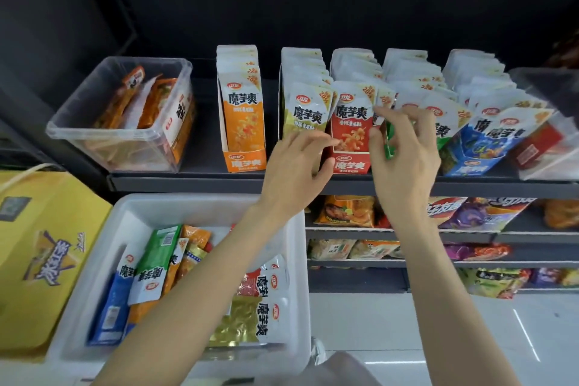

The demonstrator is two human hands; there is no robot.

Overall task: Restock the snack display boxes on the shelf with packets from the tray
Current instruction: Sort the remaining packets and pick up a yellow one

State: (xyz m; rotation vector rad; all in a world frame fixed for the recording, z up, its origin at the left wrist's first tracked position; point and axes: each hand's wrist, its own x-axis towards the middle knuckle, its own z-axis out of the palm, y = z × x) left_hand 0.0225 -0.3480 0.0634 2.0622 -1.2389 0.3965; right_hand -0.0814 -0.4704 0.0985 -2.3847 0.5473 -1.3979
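1. Tray of white plastic, lower left of the frame: loose packets lie in it flat, among them a green one, a blue one, red-and-white ones and a gold one. It lies below and left of both hands, nearer the left forearm, which crosses over it.
2. Orange display box, centre left on the shelf: packets stand upright in a row running front to back.
3. Yellow-green display box, just right of the orange one: filled the same way. The left hand is in front of it, fingers loosely extended toward the neighbouring red box; it appears to hold nothing, though whether the fingertips touch the cardboard cannot be told.
4. Red display box, frame centre, between the two hands.
5. Right hand, centre right: thumb and fingers pinch a green packet, held upright and edge-on, its long axis near vertical, matching the standing packets.
6. Green display box, mostly hidden behind the right hand, is judged the target: it lies directly behind and slightly right of the pinched packet, so the right hand is much the nearer.
7. Blue display box, right of the frame, leaning rightward.
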